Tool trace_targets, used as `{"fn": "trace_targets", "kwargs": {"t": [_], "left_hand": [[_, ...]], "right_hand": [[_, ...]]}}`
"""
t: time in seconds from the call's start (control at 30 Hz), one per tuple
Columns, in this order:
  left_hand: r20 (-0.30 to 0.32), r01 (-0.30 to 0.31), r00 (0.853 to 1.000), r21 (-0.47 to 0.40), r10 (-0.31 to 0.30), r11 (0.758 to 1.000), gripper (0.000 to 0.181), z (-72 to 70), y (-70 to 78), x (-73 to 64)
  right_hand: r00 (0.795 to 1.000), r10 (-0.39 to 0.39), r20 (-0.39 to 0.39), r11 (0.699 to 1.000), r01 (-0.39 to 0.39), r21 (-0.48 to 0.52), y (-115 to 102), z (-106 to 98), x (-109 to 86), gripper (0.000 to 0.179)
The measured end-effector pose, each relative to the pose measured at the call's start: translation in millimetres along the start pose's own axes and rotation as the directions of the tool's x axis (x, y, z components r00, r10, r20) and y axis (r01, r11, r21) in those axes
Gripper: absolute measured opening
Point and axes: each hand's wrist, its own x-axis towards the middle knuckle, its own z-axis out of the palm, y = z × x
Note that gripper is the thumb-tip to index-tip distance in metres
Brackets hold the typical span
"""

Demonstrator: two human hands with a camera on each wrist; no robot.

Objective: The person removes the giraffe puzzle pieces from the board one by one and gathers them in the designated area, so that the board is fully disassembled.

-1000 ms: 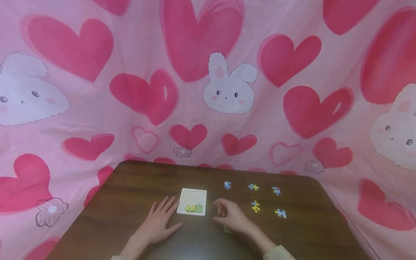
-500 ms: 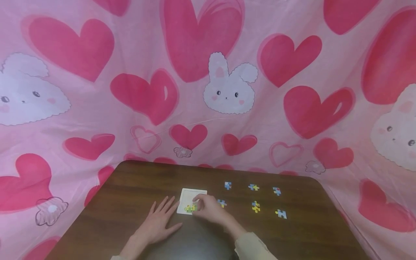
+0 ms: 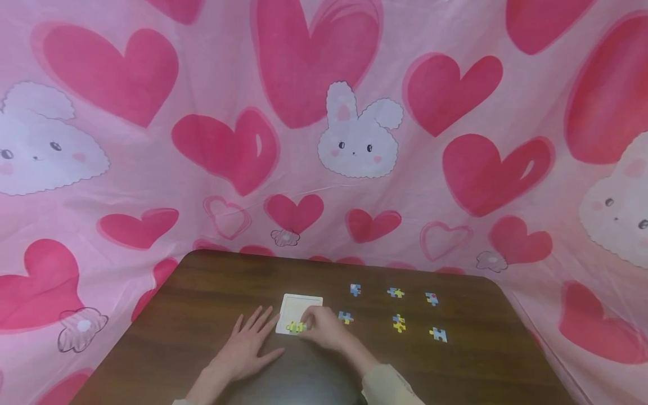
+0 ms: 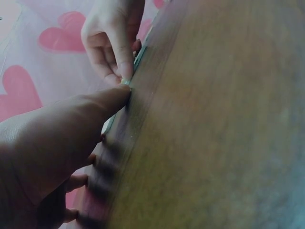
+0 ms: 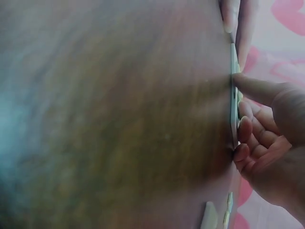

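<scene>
A square white puzzle board (image 3: 293,305) lies on the dark wooden table. My left hand (image 3: 245,349) rests flat beside it, fingers spread, fingertips at its left edge. Over the board's lower right corner, my right hand (image 3: 324,329) has curled fingers and pinches a jigsaw piece, mostly hidden beneath them. A yellow and green jigsaw piece (image 3: 295,327) shows at the lower left of the board, just left of those fingers. In the right wrist view the right thumb (image 5: 257,88) touches the board's near edge, with the other fingers bent over it.
Several loose jigsaw pieces lie on the right, among them a blue one (image 3: 346,317), a yellow one (image 3: 399,323) and a light blue one (image 3: 439,334). A pink heart-patterned cloth (image 3: 228,84) hangs behind the table (image 3: 228,281).
My right hand has moved left from the table beside the board onto its lower right corner, uncovering a loose blue jigsaw piece. My left hand has stayed put.
</scene>
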Motion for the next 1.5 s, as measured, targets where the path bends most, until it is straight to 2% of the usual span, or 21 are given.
{"fn": "trace_targets", "kwargs": {"t": [0.07, 0.2, 0.33, 0.6, 0.87, 1.13, 1.5], "left_hand": [[0.004, 0.001, 1.000, 0.000, -0.001, 1.000, 0.088, 0.0, 0.0, 0.2], [0.011, 0.000, 1.000, -0.006, 0.000, 1.000, 0.088, -0.9, 0.0, 0.7], [0.021, 0.003, 1.000, -0.011, -0.003, 1.000, 0.089, -2.7, 0.3, 1.3], [0.025, 0.009, 1.000, -0.007, -0.009, 1.000, 0.089, -3.6, 0.8, 1.4], [0.043, 0.028, 0.999, -0.030, -0.027, 0.999, 0.089, -6.9, 1.7, 0.7], [0.037, 0.025, 0.999, -0.025, -0.024, 0.999, 0.090, -4.9, -0.4, 0.1], [0.041, 0.020, 0.999, -0.036, -0.019, 0.999, 0.089, -3.0, -0.3, 0.8]], "right_hand": [[1.000, -0.029, -0.011, 0.999, 0.029, -0.012, 7, 3, 1.0, 0.023], [0.999, -0.026, -0.023, 0.999, 0.027, 0.021, 3, 0, -1.5, 0.023], [0.999, 0.002, -0.048, 0.998, 0.000, 0.056, -13, -11, -7.6, 0.025], [0.998, -0.006, -0.059, 1.000, 0.007, 0.022, -17, -34, -20.7, 0.029], [0.996, -0.053, -0.065, 0.999, 0.052, -0.010, -13, -62, -46.6, 0.022], [0.994, -0.073, -0.075, 0.997, 0.070, -0.042, -1, -81, -74.4, 0.024], [0.997, -0.001, -0.082, 0.999, -0.002, -0.032, 22, -104, -120.4, 0.022]]}}
